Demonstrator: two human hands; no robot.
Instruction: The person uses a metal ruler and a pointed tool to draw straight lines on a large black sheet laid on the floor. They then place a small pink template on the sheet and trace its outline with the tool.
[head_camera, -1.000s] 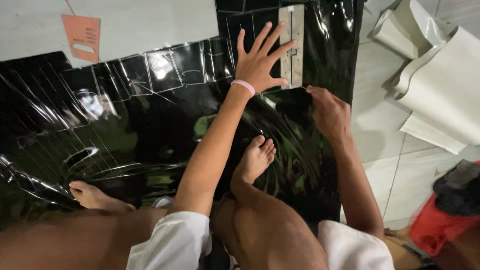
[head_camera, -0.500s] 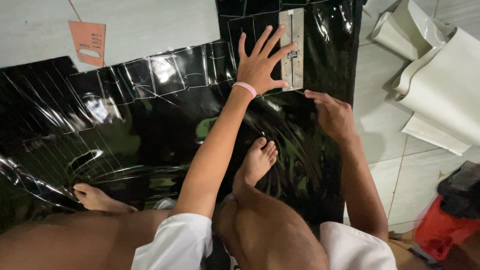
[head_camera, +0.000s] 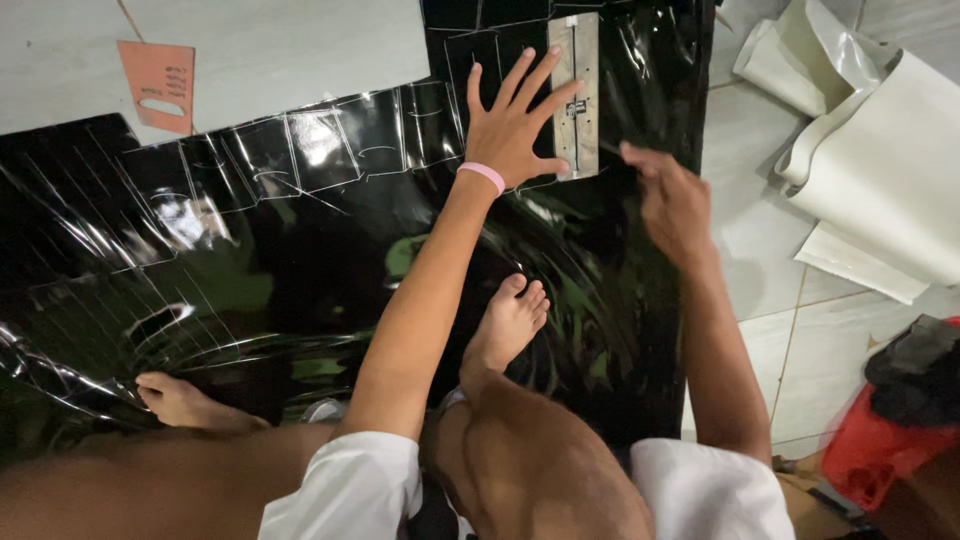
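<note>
Black glossy sheet (head_camera: 300, 260) on tiled floor (head_camera: 760, 250), metal template strip (head_camera: 577, 95) pinned on top.

Sheet covers most of the floor area, wrinkled, scored with outline marks. White rolled material (head_camera: 880, 170) lies to the right, off the sheet; orange card template (head_camera: 158, 88) at top left. Strip's long axis runs away from the person, near-vertical in view, close to the sheet's right edge. Left hand (head_camera: 512, 125) flat, fingers splayed, fingertips on the strip's left side. Right hand (head_camera: 672, 200) blurred, just right of and below the strip's lower end, fingers curled; can't tell if it holds anything.
</note>
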